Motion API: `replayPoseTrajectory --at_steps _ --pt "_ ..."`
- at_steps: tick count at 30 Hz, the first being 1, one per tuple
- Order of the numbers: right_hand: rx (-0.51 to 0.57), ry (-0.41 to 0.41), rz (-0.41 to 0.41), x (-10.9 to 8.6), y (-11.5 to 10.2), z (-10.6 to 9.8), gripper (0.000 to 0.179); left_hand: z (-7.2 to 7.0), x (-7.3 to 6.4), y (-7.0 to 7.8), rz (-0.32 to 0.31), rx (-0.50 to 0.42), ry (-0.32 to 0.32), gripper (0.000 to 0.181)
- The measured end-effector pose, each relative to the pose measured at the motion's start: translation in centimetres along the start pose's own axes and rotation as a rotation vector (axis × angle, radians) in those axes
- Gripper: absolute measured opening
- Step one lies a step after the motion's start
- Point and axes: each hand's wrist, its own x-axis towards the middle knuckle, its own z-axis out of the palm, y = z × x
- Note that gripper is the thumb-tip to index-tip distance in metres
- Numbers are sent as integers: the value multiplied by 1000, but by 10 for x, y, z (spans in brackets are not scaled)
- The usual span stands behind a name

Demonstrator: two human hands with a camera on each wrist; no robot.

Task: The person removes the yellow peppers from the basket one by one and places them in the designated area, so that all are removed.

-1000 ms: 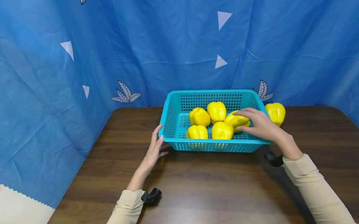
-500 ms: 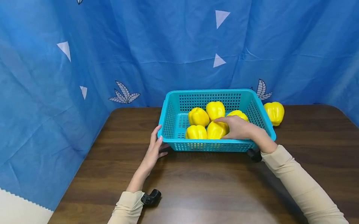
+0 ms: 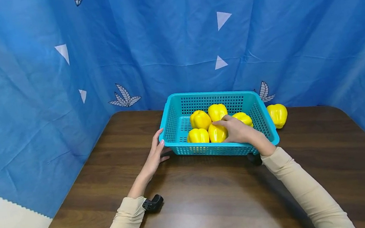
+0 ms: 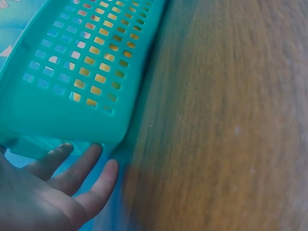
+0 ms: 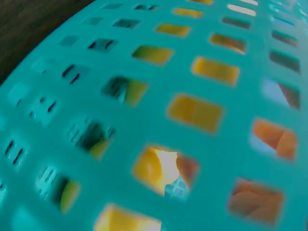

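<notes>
While the left hand (image 3: 153,158) touches the left front corner of the basket (image 3: 208,149) with nearly straight fingers, gripping nothing, the right hand (image 3: 238,129) has shifted from the right-end pepper (image 3: 243,118) to the front-centre pepper (image 3: 217,133), inside the front edge. Partly closed right fingers hold it; handling thus appears transferred there.

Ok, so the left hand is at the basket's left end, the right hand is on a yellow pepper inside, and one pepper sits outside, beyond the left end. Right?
Not quite: the outside pepper sits beyond the right end of the basket, as the head view shows. The left hand and right hand are as you say.
</notes>
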Motion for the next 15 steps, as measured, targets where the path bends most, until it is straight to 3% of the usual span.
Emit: replayPoseTrajectory --at_steps 7,15 --pt "74 165 -73 -16 15 -12 76 0 1 -1 -6 2 0 48" --pt "123 341 -54 -45 42 -38 80 -1 2 -3 1 8 0 50"
